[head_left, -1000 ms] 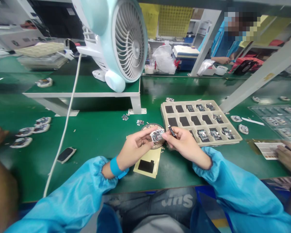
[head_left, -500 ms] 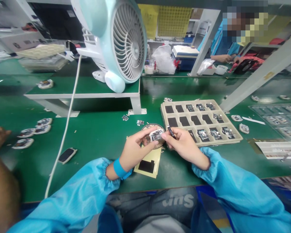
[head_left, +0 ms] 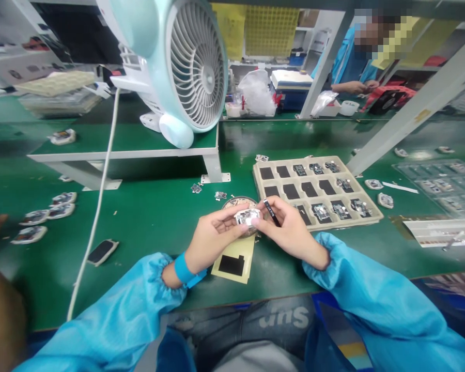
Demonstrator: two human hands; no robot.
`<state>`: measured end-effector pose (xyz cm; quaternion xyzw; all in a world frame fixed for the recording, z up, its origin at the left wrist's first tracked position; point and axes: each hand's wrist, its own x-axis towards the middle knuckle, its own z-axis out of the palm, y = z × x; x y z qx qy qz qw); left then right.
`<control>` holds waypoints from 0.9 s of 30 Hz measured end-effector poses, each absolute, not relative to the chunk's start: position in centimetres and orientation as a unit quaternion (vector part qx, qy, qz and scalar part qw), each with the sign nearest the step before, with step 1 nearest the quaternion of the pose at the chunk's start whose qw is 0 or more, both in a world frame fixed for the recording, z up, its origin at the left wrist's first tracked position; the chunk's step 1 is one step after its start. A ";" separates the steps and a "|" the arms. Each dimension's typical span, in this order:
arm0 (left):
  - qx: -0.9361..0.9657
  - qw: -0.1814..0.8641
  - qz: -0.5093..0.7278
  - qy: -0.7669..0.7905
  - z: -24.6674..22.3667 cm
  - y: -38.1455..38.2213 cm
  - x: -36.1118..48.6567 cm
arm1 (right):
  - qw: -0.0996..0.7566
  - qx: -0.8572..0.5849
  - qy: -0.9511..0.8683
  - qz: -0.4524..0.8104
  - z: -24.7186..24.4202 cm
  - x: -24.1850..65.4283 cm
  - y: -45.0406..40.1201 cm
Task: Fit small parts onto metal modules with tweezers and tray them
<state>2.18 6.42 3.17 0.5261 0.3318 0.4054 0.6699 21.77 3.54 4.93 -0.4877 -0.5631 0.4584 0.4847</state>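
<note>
My left hand [head_left: 207,235] pinches a small white device housing [head_left: 247,217] with electronic parts inside it. The fingers of my right hand [head_left: 290,231] touch the housing's right side. Held in that same hand is a black strip with pale lettering, which looks like tweezers [head_left: 271,212]; its lower end is hidden by the fingers. Beneath the housing, partly covered, stands a round dish [head_left: 238,200] of small parts. Closer to me lies a yellow backing sheet [head_left: 238,279] with a black pad [head_left: 231,265] on it.
To the right, a beige compartment tray [head_left: 346,223] holds black pads and circuit boards. A fan [head_left: 201,72] stands on a raised shelf [head_left: 132,152], its white cable [head_left: 96,219] crossing the bench. Several housings [head_left: 30,234] lie at left, near another person's arm [head_left: 0,289].
The housing has been tipped in my hands, so its brighter white inside now shows instead of the dark board face. The whole view has shifted slightly.
</note>
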 end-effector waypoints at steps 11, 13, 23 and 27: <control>0.539 0.664 0.398 0.331 3.5 6.6 2.1 | 0.484 -0.479 -0.550 0.483 5.1 21.8 3.5; 0.529 0.670 0.404 0.328 3.5 6.5 2.2 | 0.482 -0.481 -0.555 0.477 5.1 21.7 3.5; 0.578 0.628 0.436 0.285 2.9 6.2 2.6 | 0.437 -0.492 -0.582 0.477 5.2 21.7 3.4; 0.661 0.528 0.390 0.365 2.7 6.0 2.4 | 0.428 -0.515 -0.595 0.445 5.4 21.8 3.3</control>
